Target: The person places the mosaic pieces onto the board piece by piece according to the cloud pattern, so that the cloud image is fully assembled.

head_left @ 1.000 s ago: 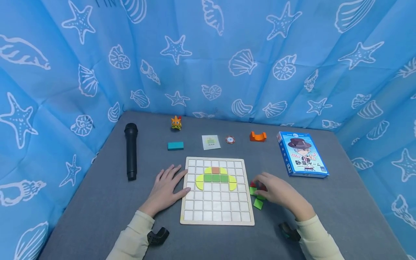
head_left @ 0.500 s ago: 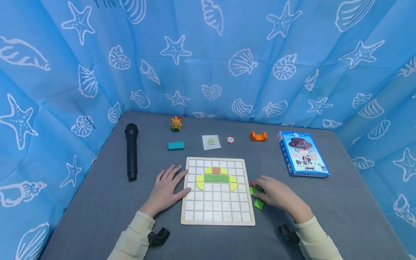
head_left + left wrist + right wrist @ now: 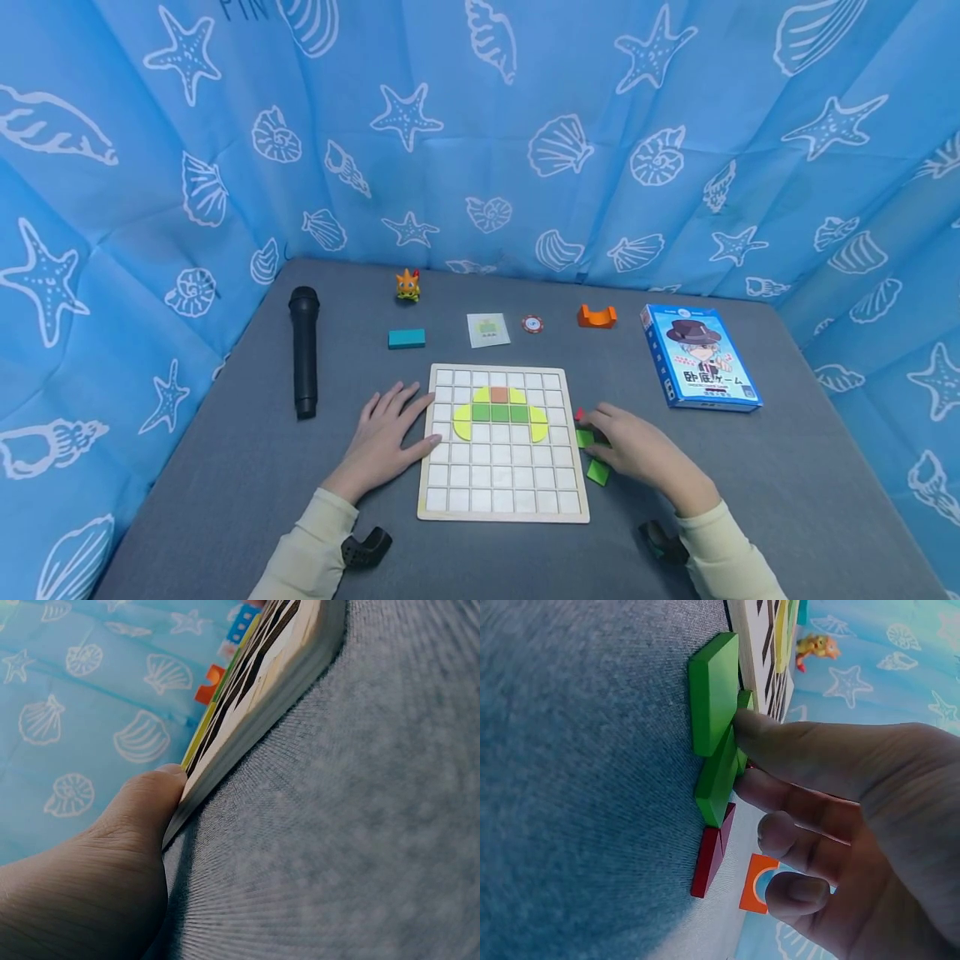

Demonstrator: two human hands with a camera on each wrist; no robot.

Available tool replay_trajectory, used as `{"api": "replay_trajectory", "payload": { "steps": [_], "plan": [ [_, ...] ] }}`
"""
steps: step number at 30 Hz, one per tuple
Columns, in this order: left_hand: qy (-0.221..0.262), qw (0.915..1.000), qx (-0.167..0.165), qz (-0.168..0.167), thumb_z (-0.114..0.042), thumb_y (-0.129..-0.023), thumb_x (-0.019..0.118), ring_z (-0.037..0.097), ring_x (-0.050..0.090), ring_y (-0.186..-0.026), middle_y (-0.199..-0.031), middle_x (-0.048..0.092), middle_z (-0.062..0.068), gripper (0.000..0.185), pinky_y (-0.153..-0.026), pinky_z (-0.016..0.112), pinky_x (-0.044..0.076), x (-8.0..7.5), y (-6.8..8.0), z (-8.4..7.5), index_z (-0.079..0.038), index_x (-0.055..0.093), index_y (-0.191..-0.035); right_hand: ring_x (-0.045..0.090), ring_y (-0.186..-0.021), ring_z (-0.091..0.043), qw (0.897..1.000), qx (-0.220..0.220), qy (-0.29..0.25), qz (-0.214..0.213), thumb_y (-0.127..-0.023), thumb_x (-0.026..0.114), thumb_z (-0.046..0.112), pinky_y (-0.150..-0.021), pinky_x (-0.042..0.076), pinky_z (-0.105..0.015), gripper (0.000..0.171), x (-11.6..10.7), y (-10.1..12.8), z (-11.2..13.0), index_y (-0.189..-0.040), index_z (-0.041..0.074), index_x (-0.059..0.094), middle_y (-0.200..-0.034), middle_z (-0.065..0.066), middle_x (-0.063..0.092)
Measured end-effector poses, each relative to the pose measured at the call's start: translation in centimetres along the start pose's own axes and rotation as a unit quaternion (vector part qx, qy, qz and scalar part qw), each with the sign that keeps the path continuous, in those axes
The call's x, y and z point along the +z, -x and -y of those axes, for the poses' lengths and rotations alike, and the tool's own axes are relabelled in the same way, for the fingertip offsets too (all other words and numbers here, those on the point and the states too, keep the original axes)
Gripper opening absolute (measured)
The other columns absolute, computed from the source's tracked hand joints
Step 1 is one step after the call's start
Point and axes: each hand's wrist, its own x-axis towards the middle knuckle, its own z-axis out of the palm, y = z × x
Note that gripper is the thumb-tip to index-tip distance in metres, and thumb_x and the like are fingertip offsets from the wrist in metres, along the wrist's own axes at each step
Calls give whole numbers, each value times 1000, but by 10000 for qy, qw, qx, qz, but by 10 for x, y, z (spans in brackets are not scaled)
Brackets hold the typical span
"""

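- My right hand point(image 3: 637, 454) rests on the grey felt tabletop point(image 3: 787, 483) just right of the square wooden grid board point(image 3: 502, 492), fingers curled over a small cluster of loose flat tiles.
- In the right wrist view, my thumb and forefinger point(image 3: 795, 750) pinch the edge of a flat green wooden tile point(image 3: 718, 776) that lies between another green square tile point(image 3: 712, 690) and a red tile point(image 3: 709, 859); the pinched tile's long axis runs roughly along the board's right edge.
- The tiles lie directly under my fingertips on the side towards the board, touching or just beside its right rim, so my right hand is far nearer to them than my left.
- My left hand point(image 3: 386, 437) lies spread flat at the board's left edge, thumb point(image 3: 142, 799) pressed against the rim.
- On the board sits a partial figure of yellow, green and orange tiles point(image 3: 498, 410).
- Further off: a black microphone point(image 3: 303, 350) far left, a blue card-game box point(image 3: 701, 357) to the right.
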Motion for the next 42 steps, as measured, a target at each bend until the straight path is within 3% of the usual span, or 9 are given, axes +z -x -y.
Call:
{"api": "replay_trajectory", "payload": {
  "steps": [14,20,27,35,42],
  "plan": [
    [-89,10000,-21,4,-65,-90,48,29,18,-146,-156,29,4,70,-114,58,11,-2,-1,1,-30,35,-149,53,-76,-9,9993,-103,-36,-368,-85,74,20,-71,53,-31,28,-4,2,3,-110,13,66,-99,2,62],
    [-118,9999,12,-44,-65,-90,49,30,19,-145,-156,30,4,70,-113,59,12,-2,-1,1,-29,36,-149,54,-78,-8,9954,-640,77,-711,-85,74,22,-71,54,-29,26,-4,-2,17,-108,13,67,-97,4,62],
    [22,9999,134,-102,-62,-90,52,31,20,-145,-155,31,5,71,-113,59,13,-4,2,-1,-27,36,-149,60,-85,-9,9834,-1351,34,-1208,-83,75,21,-77,55,-29,24,-4,-15,45,-105,16,68,-100,5,64],
    [-5,9997,149,-168,-62,-90,52,31,21,-145,-155,31,5,70,-113,59,14,-3,2,-1,-27,37,-149,56,-80,-6,9753,-1826,47,-1239,-83,76,25,-72,53,-23,23,8,-32,76,-104,18,69,-94,8,63],
    [-59,9999,99,-113,-64,-90,50,30,20,-145,-155,30,4,71,-113,57,13,-2,1,-1,-29,35,-149,57,-84,-5,9756,-1912,170,-1063,-84,76,25,-76,52,-23,24,15,-44,90,-105,19,69,-97,9,63]
  ]
}}
